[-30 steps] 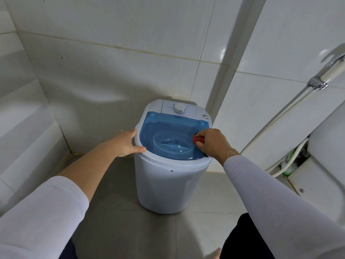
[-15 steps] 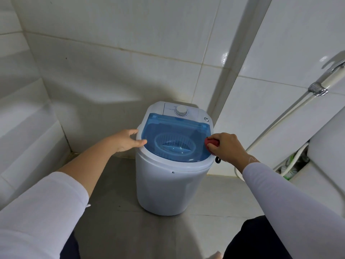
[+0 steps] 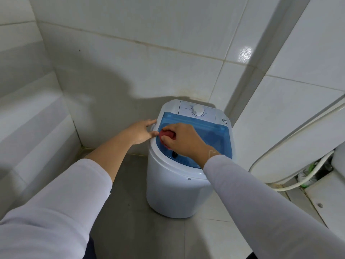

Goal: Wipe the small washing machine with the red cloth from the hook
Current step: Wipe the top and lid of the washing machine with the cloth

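Note:
The small white washing machine [image 3: 175,191] stands on the floor in the tiled corner, its clear blue lid [image 3: 216,135] down and a white dial [image 3: 197,110] at the back. My right hand [image 3: 183,140] lies on the left part of the lid, fingers closed over the bunched red cloth [image 3: 167,135], which touches the lid near its left edge. My left hand [image 3: 141,132] rests flat against the machine's left rim, fingers spread, holding nothing. Most of the cloth is hidden under my right hand.
White tiled walls close in behind and to the left. A white hose [image 3: 291,139] runs down the right wall to fittings near the floor [image 3: 308,176]. A white fixture [image 3: 324,195] stands at the right. Grey floor tiles [image 3: 134,217] lie before the machine.
My right hand has carried the red cloth from the lid's right edge across to its left side. My left hand stays at the left rim. The view has shifted left.

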Tool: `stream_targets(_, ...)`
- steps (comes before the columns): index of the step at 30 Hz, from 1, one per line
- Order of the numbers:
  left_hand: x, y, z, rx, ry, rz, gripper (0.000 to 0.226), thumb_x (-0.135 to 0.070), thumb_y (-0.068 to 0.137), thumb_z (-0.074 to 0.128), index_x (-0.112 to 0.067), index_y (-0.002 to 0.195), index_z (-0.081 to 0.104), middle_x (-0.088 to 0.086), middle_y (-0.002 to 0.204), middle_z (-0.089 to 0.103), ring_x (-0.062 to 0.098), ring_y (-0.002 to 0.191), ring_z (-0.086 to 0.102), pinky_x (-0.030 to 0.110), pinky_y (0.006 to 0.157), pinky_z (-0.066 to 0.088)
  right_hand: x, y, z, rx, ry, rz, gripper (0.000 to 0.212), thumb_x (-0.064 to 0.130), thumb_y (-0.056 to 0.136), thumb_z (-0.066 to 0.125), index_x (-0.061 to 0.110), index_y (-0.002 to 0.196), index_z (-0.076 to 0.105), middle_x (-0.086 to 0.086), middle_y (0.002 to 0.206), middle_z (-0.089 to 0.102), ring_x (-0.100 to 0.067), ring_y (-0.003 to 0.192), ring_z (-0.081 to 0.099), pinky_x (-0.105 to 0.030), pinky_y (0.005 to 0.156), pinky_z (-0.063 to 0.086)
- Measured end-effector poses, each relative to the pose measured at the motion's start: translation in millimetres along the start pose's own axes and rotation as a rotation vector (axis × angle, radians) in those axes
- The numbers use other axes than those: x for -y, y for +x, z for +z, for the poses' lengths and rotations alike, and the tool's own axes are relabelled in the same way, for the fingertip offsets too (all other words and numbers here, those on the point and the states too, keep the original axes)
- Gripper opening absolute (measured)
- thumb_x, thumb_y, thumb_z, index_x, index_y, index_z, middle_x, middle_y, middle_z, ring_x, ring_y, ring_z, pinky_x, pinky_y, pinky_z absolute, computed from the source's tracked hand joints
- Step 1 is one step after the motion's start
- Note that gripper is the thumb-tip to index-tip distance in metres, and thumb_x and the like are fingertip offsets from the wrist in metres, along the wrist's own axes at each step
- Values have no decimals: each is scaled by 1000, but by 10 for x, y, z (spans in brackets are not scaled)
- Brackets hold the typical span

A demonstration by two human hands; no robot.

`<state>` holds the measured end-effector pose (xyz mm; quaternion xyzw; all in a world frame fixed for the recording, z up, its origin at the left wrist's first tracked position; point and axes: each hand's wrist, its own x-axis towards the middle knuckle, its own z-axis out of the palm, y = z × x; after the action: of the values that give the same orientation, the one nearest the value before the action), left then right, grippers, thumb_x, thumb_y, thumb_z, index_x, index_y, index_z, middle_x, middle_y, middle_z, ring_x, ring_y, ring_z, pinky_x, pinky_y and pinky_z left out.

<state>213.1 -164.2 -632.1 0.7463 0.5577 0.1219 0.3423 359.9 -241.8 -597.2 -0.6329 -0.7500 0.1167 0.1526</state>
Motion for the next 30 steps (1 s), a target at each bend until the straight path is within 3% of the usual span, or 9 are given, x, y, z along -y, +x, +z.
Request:
stream_targets(4, 30, 30, 6, -5, 29, 55, 65, -39, 91, 56, -26, 148, 28, 1, 155, 30, 26, 140, 32, 40, 113, 27, 35, 1, 224, -15, -112, 3, 38, 40, 91, 45, 22, 121, 61, -6, 117, 65, -23, 107, 54, -38, 95, 48)
stream_targets(10, -5, 22, 33, -48, 110, 66, 61, -35, 93, 53, -27, 148, 27, 4, 155, 30, 28, 139, 33, 40, 111, 29, -17, -147, 138, 21, -134, -32, 35, 35, 88, 51, 23, 120, 62, -5, 121, 63, -23, 109, 53, -37, 95, 48)
stream_targets(16, 30, 58, 112, -110, 185, -28, 54, -45, 92, 50, -38, 143, 34, -2, 155, 29, 32, 137, 34, 57, 109, 30, -131, -393, 62, 41, -200, -35, 37, 36, 89, 53, 24, 124, 59, -1, 126, 61, -19, 113, 52, -33, 95, 46)
stream_targets(19, 20, 54, 148, -118, 198, -52, 51, -45, 93, 48, -37, 142, 35, -3, 155, 30, 30, 139, 31, 59, 110, 28, -235, -520, 6, 42, -211, -20, 37, 35, 88, 54, 24, 123, 59, 0, 125, 62, -19, 114, 52, -33, 96, 48)
stream_targets(24, -17, -32, 184, -91, 226, -69, 51, -42, 97, 39, -33, 146, 28, 1, 154, 32, 30, 142, 26, 60, 112, 23, -420, -705, -81, 28, -201, 30, 36, 35, 88, 56, 23, 121, 61, -1, 123, 64, -19, 111, 56, -34, 97, 50)
stream_targets(30, -54, -139, 195, -30, 249, -86, 67, -55, 92, 38, -28, 150, 18, 3, 156, 28, 31, 143, 24, 58, 112, 25, -639, -898, -200, 16, -190, 87, 37, 31, 87, 58, 20, 122, 61, -3, 125, 63, -19, 113, 55, -32, 99, 49)
